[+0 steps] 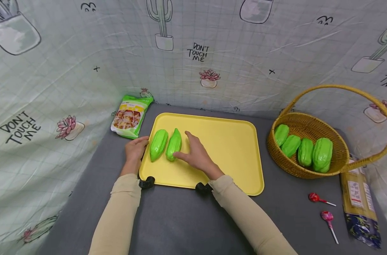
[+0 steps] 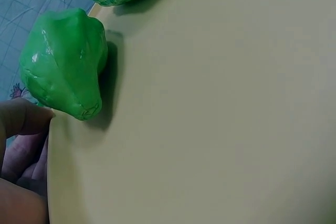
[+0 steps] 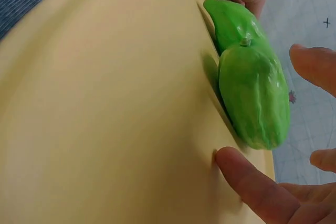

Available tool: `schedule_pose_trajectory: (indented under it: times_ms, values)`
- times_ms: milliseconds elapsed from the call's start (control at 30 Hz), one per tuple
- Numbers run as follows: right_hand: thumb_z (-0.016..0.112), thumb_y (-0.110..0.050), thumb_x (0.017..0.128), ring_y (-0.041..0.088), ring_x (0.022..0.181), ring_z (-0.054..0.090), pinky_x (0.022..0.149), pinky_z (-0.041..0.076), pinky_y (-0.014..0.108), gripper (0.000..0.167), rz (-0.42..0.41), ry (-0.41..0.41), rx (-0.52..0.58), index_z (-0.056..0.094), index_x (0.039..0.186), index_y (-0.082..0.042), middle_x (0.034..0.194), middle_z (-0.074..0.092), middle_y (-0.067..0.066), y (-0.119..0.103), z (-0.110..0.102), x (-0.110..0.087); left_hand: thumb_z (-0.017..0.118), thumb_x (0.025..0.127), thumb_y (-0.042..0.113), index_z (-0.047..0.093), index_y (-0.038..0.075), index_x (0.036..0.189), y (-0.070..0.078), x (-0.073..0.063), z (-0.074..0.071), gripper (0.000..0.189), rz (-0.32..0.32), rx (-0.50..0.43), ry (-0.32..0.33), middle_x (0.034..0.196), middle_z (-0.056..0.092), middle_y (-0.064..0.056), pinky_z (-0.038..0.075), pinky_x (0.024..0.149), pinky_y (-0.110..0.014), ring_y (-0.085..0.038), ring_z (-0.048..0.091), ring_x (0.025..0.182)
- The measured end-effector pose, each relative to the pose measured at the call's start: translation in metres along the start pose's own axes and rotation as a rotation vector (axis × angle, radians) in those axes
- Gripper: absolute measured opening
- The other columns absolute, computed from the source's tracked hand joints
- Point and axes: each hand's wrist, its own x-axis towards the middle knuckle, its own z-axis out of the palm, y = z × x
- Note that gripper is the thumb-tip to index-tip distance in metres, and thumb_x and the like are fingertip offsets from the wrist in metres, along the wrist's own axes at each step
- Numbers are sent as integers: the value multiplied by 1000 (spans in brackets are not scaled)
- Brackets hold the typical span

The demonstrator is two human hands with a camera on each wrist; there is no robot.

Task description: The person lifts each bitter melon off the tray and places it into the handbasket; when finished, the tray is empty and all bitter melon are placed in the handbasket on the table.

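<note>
Two glossy green, ridged, papaya-like fruits lie side by side on the yellow tray (image 1: 225, 152): a left fruit (image 1: 159, 144) and a right fruit (image 1: 174, 143) with a pointed tip. My left hand (image 1: 135, 152) holds the tray's left rim, a fingertip at the edge close to the left fruit in the left wrist view. My right hand (image 1: 196, 152) is spread open over the tray beside the right fruit. Its thumb overlaps that fruit's near end in the head view; in the right wrist view, thumb and fingers stand apart from the fruit (image 3: 254, 98).
A wicker basket (image 1: 273, 156) with a tall handle stands at the right, holding several more green fruits. Two lollipops (image 1: 313, 197) and a gold-and-blue packet (image 1: 356, 198) lie near it. A green snack bag (image 1: 130, 117) sits behind my left hand. Patterned cloth (image 1: 238, 81) hangs behind.
</note>
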Motion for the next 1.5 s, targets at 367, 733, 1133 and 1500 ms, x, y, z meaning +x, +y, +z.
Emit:
schedule_pose_trajectory:
  times_ms: [367,733,1133,1500]
  values:
    - [81,-45,86,39,149,36,118,39,56,107,29,14,-48,15,165,-15,166,26,20,-11,11,13,62,99,11,71,5,129,0,2,0,32,-8,18,23,140,63,-13,52,106,-33,-22,61,124]
    - [81,-44,85,36,141,44,115,42,55,105,-1,15,-71,19,164,-14,163,30,20,-11,14,17,62,98,11,72,5,128,-1,2,1,33,-3,24,21,139,64,-13,53,103,-30,-20,62,122]
    - [83,-45,83,44,152,30,119,36,62,105,-5,-24,-90,21,165,-20,169,16,23,-13,20,19,61,100,12,71,6,130,-1,2,0,33,-7,28,11,141,63,-13,51,109,-35,-23,60,128]
    - [82,-42,85,47,150,32,117,38,62,97,-23,-53,-112,29,163,-18,169,15,22,-12,20,20,61,99,12,71,6,130,-2,4,1,33,3,34,11,141,63,-12,52,108,-33,-22,61,127]
